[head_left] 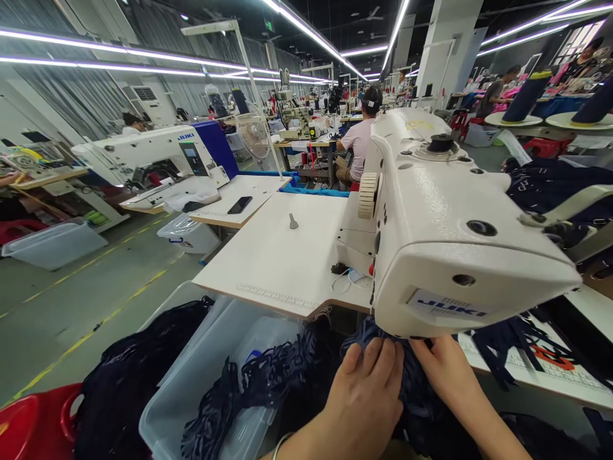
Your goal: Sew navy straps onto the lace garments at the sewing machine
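Note:
A bundle of navy fabric strips (416,383) hangs below the head of a white sewing machine (460,255). My left hand (364,390) lies over the bundle with its fingers curled down and pressed together on the strips. Just to its right, under the machine head, my right hand (445,367) pinches at the same bundle; its fingertips are partly hidden by the strips and the machine. The machine's needle area is out of sight behind its head.
Left of my hands, a translucent plastic bin (158,409) holds more navy strips. A white machine table (272,255) bears a small grey metal piece (293,222). Beyond it lies a phone (240,204). Orange-handled scissors (553,358) rest at right. A co-worker (361,140) sits ahead.

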The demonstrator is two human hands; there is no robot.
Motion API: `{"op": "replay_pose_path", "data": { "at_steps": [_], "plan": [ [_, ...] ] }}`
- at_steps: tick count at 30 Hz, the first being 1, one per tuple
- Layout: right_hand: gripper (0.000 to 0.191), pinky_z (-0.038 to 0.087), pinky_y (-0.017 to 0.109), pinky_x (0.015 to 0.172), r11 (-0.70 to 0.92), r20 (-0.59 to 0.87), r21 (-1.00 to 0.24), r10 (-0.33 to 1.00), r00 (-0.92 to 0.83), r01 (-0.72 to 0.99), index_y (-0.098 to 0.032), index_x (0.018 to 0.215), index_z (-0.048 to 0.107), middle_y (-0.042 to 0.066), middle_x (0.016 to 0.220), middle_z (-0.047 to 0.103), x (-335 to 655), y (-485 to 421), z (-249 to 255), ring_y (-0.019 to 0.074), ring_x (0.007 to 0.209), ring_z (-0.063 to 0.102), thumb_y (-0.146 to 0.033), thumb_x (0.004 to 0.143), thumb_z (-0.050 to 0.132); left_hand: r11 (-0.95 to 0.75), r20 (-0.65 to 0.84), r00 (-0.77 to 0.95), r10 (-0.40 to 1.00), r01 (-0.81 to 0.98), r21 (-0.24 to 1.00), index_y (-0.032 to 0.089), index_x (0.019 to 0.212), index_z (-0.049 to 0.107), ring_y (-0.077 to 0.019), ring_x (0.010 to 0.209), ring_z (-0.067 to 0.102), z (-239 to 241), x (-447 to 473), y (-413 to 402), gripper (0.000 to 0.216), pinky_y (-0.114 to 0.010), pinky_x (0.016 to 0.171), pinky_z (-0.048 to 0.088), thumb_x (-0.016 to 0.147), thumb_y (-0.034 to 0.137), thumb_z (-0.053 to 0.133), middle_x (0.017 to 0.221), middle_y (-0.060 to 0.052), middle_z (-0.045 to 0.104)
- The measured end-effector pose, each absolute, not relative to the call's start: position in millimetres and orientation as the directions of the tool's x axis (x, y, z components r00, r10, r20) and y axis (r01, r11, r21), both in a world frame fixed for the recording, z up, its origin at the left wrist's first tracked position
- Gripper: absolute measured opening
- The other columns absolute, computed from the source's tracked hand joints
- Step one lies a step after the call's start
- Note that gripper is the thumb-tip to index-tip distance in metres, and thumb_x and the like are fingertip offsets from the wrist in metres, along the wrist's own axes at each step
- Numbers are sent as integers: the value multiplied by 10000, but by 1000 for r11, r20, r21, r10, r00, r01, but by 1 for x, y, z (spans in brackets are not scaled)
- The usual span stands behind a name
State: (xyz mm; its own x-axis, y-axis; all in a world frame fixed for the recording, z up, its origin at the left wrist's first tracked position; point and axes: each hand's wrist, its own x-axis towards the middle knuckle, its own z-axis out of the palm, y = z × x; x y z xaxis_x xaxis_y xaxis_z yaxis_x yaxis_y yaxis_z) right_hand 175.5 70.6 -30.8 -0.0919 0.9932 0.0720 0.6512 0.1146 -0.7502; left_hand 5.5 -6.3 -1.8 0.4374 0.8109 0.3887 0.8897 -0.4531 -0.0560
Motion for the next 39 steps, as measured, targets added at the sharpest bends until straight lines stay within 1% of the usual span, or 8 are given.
{"op": "replay_pose_path", "data": {
  "at_steps": [6,11,17,22,25,29,37,39],
  "plan": [
    [386,465,350,645,75,19,-729,996,-90,680,-188,978,590,119,836,722,177,70,-37,308,793,677,-499,865,392,-476,384,455,803,878,-47,163,1358,480,-167,1205,423,-1,3,-5,415,-339,1000,232,994,332,376,1313,-4,580],
    [393,460,379,690,72,-4,-714,994,-106,696,-177,944,583,168,958,717,176,71,-35,354,920,663,-495,854,369,-474,369,461,807,879,-60,148,1361,476,-179,1210,416,-2,6,-5,430,-344,998,237,994,351,383,1316,-20,573],
    [350,456,329,605,88,5,-728,992,-123,680,-194,845,634,115,776,723,174,68,-36,285,746,665,-463,873,412,-470,381,455,805,881,-61,121,1365,469,-194,1206,421,-5,5,-6,452,-343,1005,240,985,356,398,1316,-39,572],
    [445,480,306,585,24,-12,-878,997,-73,478,-178,1109,647,105,998,724,176,67,-41,227,680,636,-510,859,486,-452,402,435,806,890,-58,127,1345,489,-204,1167,462,-6,3,-5,443,-341,990,255,970,352,421,1287,-41,597],
    [538,486,363,874,-62,-71,-957,997,-21,284,-201,1257,588,95,1205,662,178,68,-51,282,1022,621,-544,846,521,-454,422,435,795,889,-59,125,1327,507,-209,1138,489,-5,2,-3,432,-342,982,265,959,339,434,1259,-42,617],
    [637,272,398,1130,-288,-288,-957,958,-5,43,-224,1301,572,70,1365,564,177,65,-74,289,1363,373,-628,810,535,-461,466,431,773,885,-55,129,1279,552,-212,1094,516,-5,1,0,399,-342,955,299,942,310,439,1211,-34,647],
    [525,364,460,1040,-455,-404,-888,842,-357,-68,-167,1041,725,106,1139,699,172,47,-88,319,1145,568,-591,741,645,-539,534,487,691,840,-68,78,1251,583,-235,1069,543,-1,2,4,440,-331,946,347,896,271,409,1183,-68,660],
    [499,411,455,980,-442,-388,-894,847,-363,-78,-157,969,735,101,1033,724,174,46,-86,310,1043,607,-597,754,637,-552,566,491,662,831,-76,79,1236,595,-231,1048,558,1,2,5,437,-323,928,366,900,288,410,1169,-67,667]
  ]
}}
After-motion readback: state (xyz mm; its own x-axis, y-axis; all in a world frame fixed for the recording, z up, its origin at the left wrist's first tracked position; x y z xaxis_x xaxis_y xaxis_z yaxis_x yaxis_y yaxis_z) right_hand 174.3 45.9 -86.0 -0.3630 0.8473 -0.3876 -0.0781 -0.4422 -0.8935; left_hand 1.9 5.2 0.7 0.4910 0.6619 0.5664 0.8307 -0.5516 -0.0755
